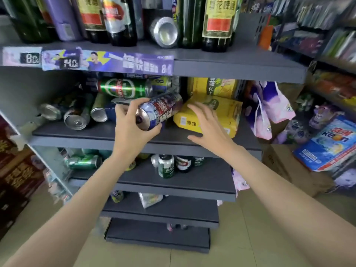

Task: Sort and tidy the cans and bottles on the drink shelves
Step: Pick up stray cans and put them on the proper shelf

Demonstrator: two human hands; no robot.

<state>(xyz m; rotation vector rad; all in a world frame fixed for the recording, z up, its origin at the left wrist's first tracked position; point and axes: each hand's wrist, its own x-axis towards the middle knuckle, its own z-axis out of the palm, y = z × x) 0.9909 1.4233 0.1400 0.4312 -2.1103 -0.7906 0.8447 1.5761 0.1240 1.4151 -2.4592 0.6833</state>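
My left hand (pixel 133 128) grips a blue and red can (pixel 162 110) lying on its side, bottom end toward me, just above the second shelf (pixel 96 134). My right hand (pixel 208 124) hovers open with spread fingers over a yellow carton (pixel 221 112) at the right of that shelf. Behind the held can a green can (pixel 123 87) lies across a pile of several toppled cans (pixel 77 116) on the left. On the top shelf (pixel 231 64) stand dark bottles (pixel 218 22), and a silver can (pixel 164 31) lies on its side among them.
The third shelf (pixel 192 184) carries a toppled green can (pixel 82 161) and upright cans and small bottles (pixel 167 166). Lower shelves hold a few packets. Bags and cardboard boxes (pixel 289 166) crowd the floor at right; dark red boxes (pixel 17 176) stand at left.
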